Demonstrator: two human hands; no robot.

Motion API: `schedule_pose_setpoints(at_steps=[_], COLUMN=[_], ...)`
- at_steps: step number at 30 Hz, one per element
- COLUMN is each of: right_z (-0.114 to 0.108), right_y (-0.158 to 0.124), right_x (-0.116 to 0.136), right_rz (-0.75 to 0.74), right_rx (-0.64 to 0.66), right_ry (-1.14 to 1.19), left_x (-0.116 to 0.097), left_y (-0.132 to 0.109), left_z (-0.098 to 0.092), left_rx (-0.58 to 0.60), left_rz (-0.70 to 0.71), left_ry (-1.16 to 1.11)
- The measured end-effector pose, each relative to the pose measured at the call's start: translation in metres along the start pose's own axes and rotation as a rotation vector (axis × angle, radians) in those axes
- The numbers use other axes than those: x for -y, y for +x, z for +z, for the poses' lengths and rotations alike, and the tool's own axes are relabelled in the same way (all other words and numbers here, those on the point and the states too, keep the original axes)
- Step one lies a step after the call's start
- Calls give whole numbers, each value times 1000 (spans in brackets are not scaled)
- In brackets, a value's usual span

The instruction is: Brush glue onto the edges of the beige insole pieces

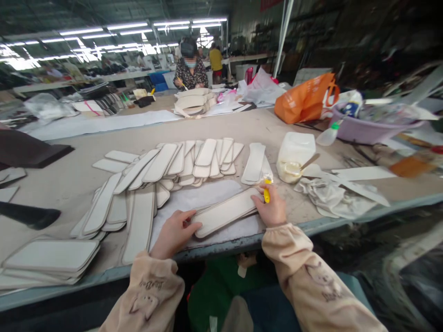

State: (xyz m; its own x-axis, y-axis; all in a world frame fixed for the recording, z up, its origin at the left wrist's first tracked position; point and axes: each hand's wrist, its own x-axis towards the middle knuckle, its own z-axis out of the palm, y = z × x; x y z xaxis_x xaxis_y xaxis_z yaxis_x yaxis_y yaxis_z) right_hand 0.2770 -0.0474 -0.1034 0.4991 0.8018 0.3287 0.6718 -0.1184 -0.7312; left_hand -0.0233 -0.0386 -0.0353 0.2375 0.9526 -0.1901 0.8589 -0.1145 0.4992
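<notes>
A long white panel (226, 212) with rounded corners and a darker rim slants between my two hands at the table's front edge. The thumb and fingers of my left hand (178, 232) pinch its left end. My right hand (272, 205) grips the far right end and also holds a small brush (266, 191) with a yellow handle, its pale bristles pointing away from me. Another panel's edge shows beneath the held one. White paper (216, 191) lies under them. Beyond my right hand, two more panels (254, 161) overlap.
Fanned panels (166, 161) spread to the left, with a stack (51, 253) at front left. A cut-open plastic jug (296, 154) holds pale paste and a stick. Right of it lie crumpled cloth (325, 196), an orange bag (304, 99) and a purple basin (377, 127). A co-worker (190, 69) sits opposite.
</notes>
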Motion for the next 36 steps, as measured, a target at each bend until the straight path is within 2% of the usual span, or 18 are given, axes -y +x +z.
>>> schedule_pose_setpoints(at_steps=[12,16,20,23,26,30,33,36], right_z=[1,-2,-6,-10,-18,-34,-45,-51], right_y=[-1,-2,-4,-5,-5,-3,-2,0], right_x=[-2,1,7,16,31,55,68,74], right_rz=[-26,-48,-133,-163,-165,-161,-149,-141], right_rx=[-16,-52,-101,-99,-89,-85,-92,-112], right_ry=[1,49,181,404,627,837,925,933], left_x=[-16,-16,-14,-17,-27,-49,-64,-71], left_y=[4,4,5,10,20,39,46,43], left_z=[1,0,-5,-14,-17,-5,4,7], left_rx=[46,48,58,20,8,84,189,228], left_rz=[-10,-5,20,106,215,323,402,376], left_ry=[197,199,186,114,-71,-300,-415,-478])
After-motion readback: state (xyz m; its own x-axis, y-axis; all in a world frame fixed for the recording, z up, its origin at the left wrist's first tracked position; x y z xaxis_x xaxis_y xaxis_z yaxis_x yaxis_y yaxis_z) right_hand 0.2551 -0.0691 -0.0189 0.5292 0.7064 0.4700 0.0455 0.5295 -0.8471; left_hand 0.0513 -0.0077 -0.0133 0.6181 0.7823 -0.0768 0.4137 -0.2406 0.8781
